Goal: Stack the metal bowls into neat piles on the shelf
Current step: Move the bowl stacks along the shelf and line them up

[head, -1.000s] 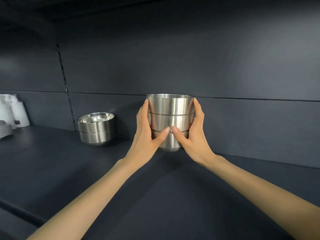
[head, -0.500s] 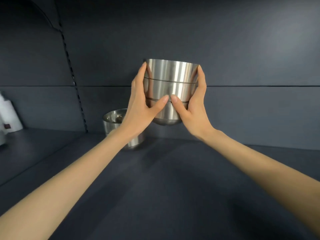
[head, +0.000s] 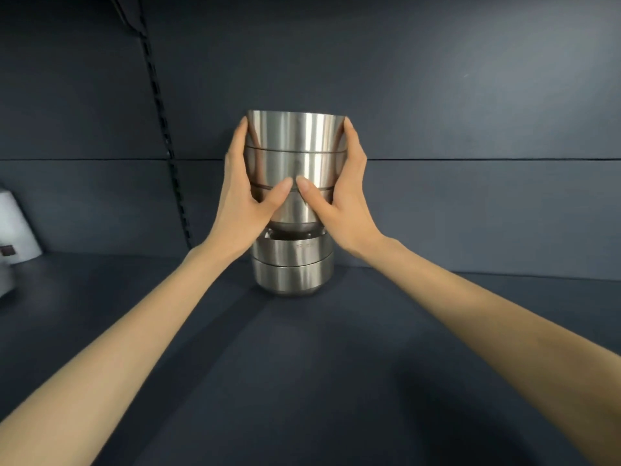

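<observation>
Dark shelf (head: 302,381), matt surface, with a dark back panel (head: 437,95) behind it and a slotted upright (head: 161,112) running down the panel left of centre.

Held stack (head: 295,156): three metal bowls nested mouth-up and raised clear of the shelf in front of the back panel. Rims read level and the axis upright, with no visible tilt.

Standing pile (head: 292,267): two metal bowls nested mouth-up, resting on the shelf close to the back panel, directly beneath the held stack.

Left hand (head: 245,196): curled round the left flank of the held stack, thumb laid across the front at the seam above the lowest bowl. Right hand (head: 346,200): mirrors it on the right flank, its thumb tip just beside the left thumb. The fingers behind the bowls are hidden. Both hands are equally near the load and share it evenly.

Governing relation: the held stack sits straight above the standing pile, with both axes vertical and apparently in line. The base of the lowest held bowl is at the open mouth of the top standing bowl; whether it touches cannot be told. In my judgement the next move is a straight descent to seat the stack. Any sideways offset risks catching a rim and leaving the pile crooked.

White container (head: 16,227): far left on the shelf, cut off by the frame edge and well apart from the work.
</observation>
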Tool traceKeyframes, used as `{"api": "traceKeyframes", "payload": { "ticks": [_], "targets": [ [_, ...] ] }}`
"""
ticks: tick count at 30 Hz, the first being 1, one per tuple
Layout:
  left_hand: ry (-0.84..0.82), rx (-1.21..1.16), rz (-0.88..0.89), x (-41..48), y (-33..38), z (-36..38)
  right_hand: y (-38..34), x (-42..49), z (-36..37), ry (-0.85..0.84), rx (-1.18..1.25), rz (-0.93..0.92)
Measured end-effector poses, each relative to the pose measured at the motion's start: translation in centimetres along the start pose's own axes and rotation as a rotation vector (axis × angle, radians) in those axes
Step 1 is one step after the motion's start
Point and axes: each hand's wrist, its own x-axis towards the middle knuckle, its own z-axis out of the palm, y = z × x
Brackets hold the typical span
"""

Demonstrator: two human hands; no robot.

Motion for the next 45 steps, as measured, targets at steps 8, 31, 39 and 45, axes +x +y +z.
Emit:
{"api": "traceKeyframes", "payload": {
  "ticks": [8,31,39,45],
  "targets": [
    [-0.014,-0.017,-0.031,-1.4,-1.8,0.0,0.9,-1.5,1.3,-0.022,-0.032,0.061],
    [-0.083,0.031,-0.308,-4.4,-2.5,0.5,1.6,-3.3,1.3,-0.103,0.019,0.176],
    [-0.104,-0.043,-0.299,-4.4,-2.4,0.5,1.8,-3.0,1.1,-0.107,-0.011,0.169],
    [0.020,-0.090,-0.226,-1.9,-0.7,0.5,0.3,-1.9,1.6,-0.030,-0.021,0.124]
  ]
}}
